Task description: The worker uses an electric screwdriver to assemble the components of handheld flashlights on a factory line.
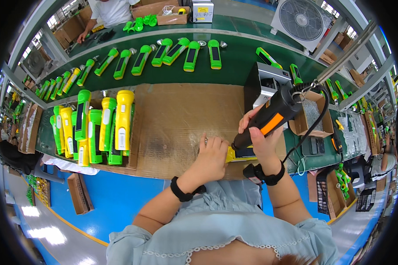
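Observation:
My right hand (pixel 262 138) grips a black electric screwdriver (pixel 269 115) with an orange patch, its tip pointing down onto a yellow flashlight (pixel 239 153) that lies on a brown cardboard sheet (pixel 177 123). My left hand (pixel 212 152) presses on the left end of that flashlight, covering most of it. A coiled black cable (pixel 311 121) runs from the tool's top end. Both wrists wear black bands.
A pile of green and yellow flashlights (pixel 97 128) lies at the cardboard's left. More green flashlights (pixel 163 55) ride the green conveyor belt (pixel 234 75) behind. A grey box (pixel 265 84) and a carton of small parts (pixel 314 115) stand right. A fan (pixel 301 20) and another person (pixel 110 11) are beyond.

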`<state>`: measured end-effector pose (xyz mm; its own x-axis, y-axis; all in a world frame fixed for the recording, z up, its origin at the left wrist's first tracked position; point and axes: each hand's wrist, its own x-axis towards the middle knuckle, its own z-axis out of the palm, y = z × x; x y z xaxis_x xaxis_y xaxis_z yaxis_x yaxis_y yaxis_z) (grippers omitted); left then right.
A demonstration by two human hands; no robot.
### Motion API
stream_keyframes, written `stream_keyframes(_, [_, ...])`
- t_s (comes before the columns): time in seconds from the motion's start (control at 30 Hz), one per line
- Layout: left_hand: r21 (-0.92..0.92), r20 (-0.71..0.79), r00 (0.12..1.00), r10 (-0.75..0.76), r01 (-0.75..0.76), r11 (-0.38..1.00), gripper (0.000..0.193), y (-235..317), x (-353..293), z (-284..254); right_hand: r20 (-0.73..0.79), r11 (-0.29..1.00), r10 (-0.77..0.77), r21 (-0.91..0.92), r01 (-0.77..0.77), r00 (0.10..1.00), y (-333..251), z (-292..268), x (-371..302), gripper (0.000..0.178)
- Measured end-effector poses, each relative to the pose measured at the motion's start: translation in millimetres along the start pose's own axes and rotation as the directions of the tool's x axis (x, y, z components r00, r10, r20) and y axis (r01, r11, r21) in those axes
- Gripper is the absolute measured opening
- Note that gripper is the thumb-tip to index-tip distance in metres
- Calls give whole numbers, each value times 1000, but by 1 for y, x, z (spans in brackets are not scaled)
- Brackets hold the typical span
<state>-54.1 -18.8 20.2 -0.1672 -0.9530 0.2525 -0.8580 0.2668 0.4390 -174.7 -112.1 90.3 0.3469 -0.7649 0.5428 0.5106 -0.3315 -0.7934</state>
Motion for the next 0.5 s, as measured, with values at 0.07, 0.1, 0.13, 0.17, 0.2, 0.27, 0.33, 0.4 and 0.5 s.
stream_keyframes(0.07, [12, 2, 1000, 3, -3, 1000, 57, 2, 3, -2, -15, 999, 0, -44, 0, 1000, -3, 0, 0, 31])
stream_keyframes(0.1, [1, 5, 1000, 4, -4, 1000, 57, 3, 3, -2, -24, 1000, -11, -27, 10, 1000, -2, -1, 1, 31])
stream_keyframes(0.13, [32, -34, 999, 31, -30, 999, 55, 2, 5, -2, -6, 999, 8, -47, -8, 1000, -1, -2, 4, 30])
stream_keyframes(0.17, [49, -22, 999, 40, -39, 998, 55, 4, 6, -3, 6, 997, 26, -73, -26, 1000, -1, -5, 6, 30])
stream_keyframes(0.2, [87, -29, 999, 29, -26, 996, 53, 7, 6, -4, 8, 996, 14, -91, -13, 1000, -4, -8, 9, 31])
stream_keyframes(0.27, [150, -25, 999, 26, -22, 988, 51, 9, -2, -13, -94, 996, -37, 72, 44, 995, -19, -9, 12, 44])
stream_keyframes(0.33, [233, -25, 989, -147, 149, 961, 47, 11, -18, -25, -201, 969, -163, 154, 195, 966, -45, -18, 20, 58])
stream_keyframes(0.4, [326, -10, 978, -206, 198, 924, 48, 4, -27, -33, -251, 961, -227, 98, 258, 941, -77, -36, 19, 67])
stream_keyframes(0.5, [454, 8, 958, -286, 251, 855, 52, -11, -3, -35, -287, 966, -258, -55, 253, 922, -95, -52, 5, 69])
